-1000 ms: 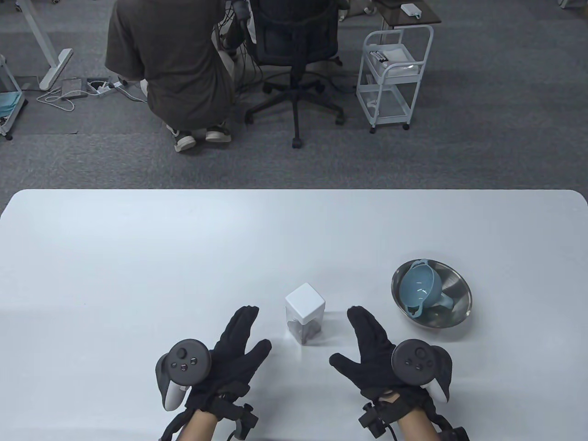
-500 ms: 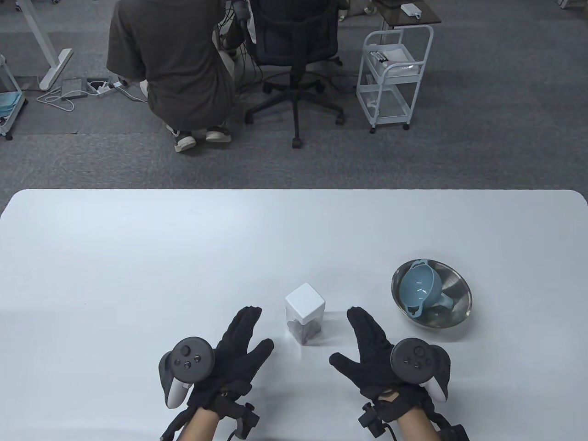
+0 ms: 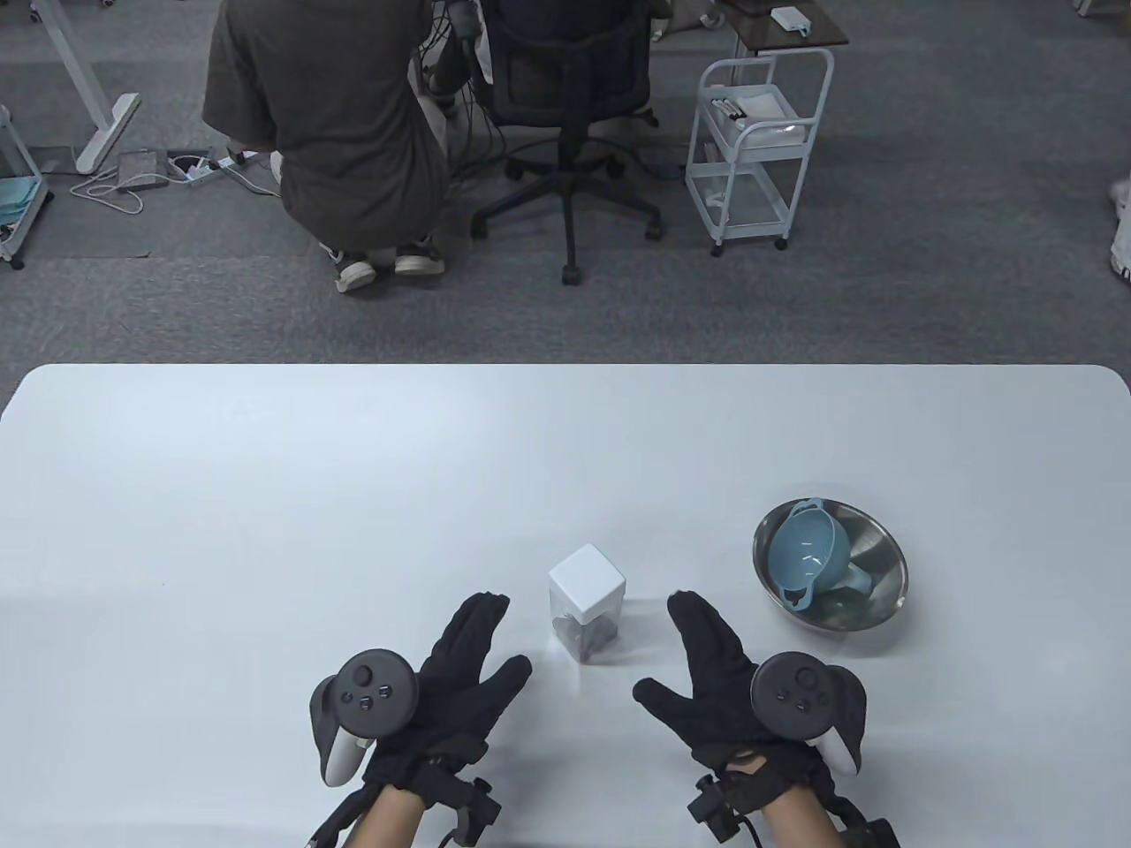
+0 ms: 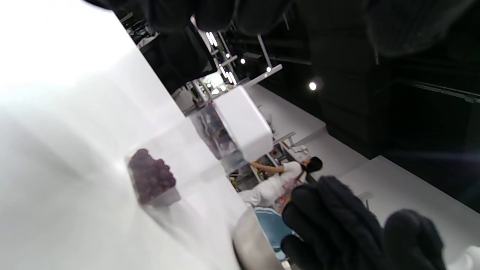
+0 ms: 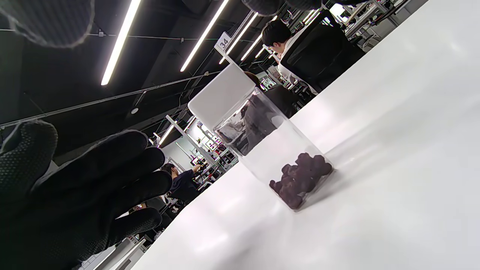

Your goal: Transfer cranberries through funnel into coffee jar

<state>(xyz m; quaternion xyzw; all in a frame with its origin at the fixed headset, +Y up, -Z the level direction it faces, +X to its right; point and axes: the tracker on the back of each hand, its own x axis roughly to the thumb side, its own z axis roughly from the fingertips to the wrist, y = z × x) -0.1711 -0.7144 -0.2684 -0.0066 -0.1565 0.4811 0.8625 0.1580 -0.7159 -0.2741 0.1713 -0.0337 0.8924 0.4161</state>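
Note:
A clear square coffee jar (image 3: 588, 609) with a white lid stands near the table's front edge; dark cranberries (image 3: 585, 638) lie in its bottom. My left hand (image 3: 495, 636) rests flat just left of it and my right hand (image 3: 660, 647) just right of it. Both have straight fingers, hold nothing and are apart from the jar. A blue funnel (image 3: 800, 552) lies tilted inside a steel bowl (image 3: 892, 548) to the right. The left wrist view shows the jar's lid (image 4: 243, 122), the cranberries (image 4: 152, 180) and the funnel (image 4: 272, 228). The right wrist view shows the jar (image 5: 262, 138) and the cranberries (image 5: 302, 180).
The white table (image 3: 353, 495) stretches wide to the left and back. Beyond its far edge a person (image 3: 336, 124) crouches on the carpet beside a black office chair (image 3: 565, 106) and a white wheeled cart (image 3: 755, 150).
My left hand has slid slightly right, toward the jar. The right hand, jar, bowl and funnel have stayed put.

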